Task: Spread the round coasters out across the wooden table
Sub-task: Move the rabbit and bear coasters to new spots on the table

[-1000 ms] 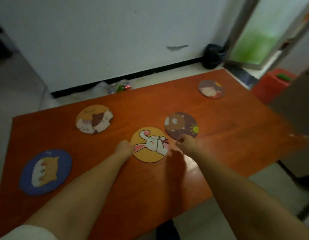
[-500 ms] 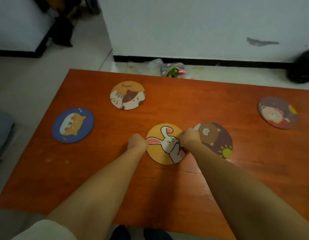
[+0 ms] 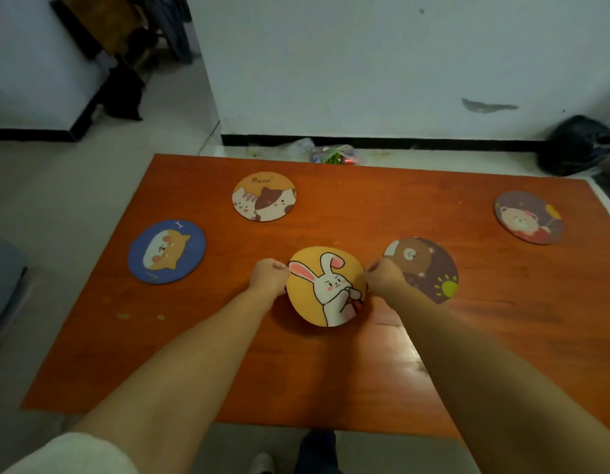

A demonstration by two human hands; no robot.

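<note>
Since 1.0 s ago my view has swung left; the 5 coasters lie much as they did. My left hand point(image 3: 267, 277) and right hand point(image 3: 382, 277) now pinch opposite edges of the rabbit coaster point(image 3: 326, 285), mid-desk point(image 3: 484, 354), just beside the bear coaster point(image 3: 425, 268). Its near edge looks lifted. Judgement: last placement. Fingertips are hidden; contact with the bear coaster unclear.

Dim room, soft picture.
Glare streaks the table point(image 3: 396, 340) between the arms; wide-angle lens bends the edges.
</note>
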